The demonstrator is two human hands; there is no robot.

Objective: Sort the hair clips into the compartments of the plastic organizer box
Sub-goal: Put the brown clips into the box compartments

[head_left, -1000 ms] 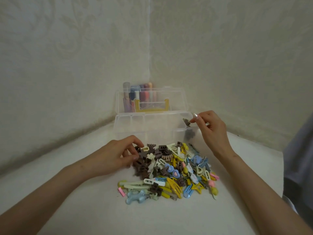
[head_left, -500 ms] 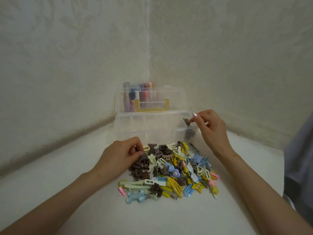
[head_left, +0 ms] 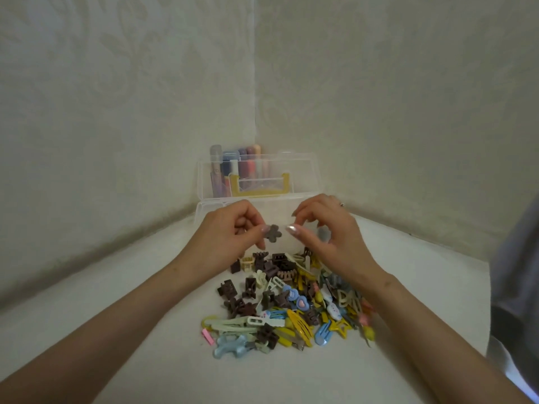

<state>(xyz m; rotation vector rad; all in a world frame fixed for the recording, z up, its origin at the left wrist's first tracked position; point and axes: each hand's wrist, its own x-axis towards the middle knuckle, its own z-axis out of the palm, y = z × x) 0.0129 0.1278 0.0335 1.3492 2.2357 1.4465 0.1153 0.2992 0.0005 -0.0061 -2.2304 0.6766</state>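
Observation:
A heap of hair clips in brown, yellow, blue, cream and pink lies on the white surface. Behind it stands the clear plastic organizer box, its lid raised against the wall corner. My left hand pinches a brown flower-shaped clip above the heap, in front of the box. My right hand hovers just right of that clip, fingers curled, thumb and forefinger tips close to it but apart. Both hands hide most of the box's compartments.
Several coloured tubes stand behind the lid in the corner. Patterned walls close in at left and back right. A grey sleeve or garment shows at the right edge. Bare white surface stretches left of the heap and in front of it.
My left hand has lifted out of the heap with a brown flower clip. My right hand has come left from the box's right end toward it; the clip it held is gone.

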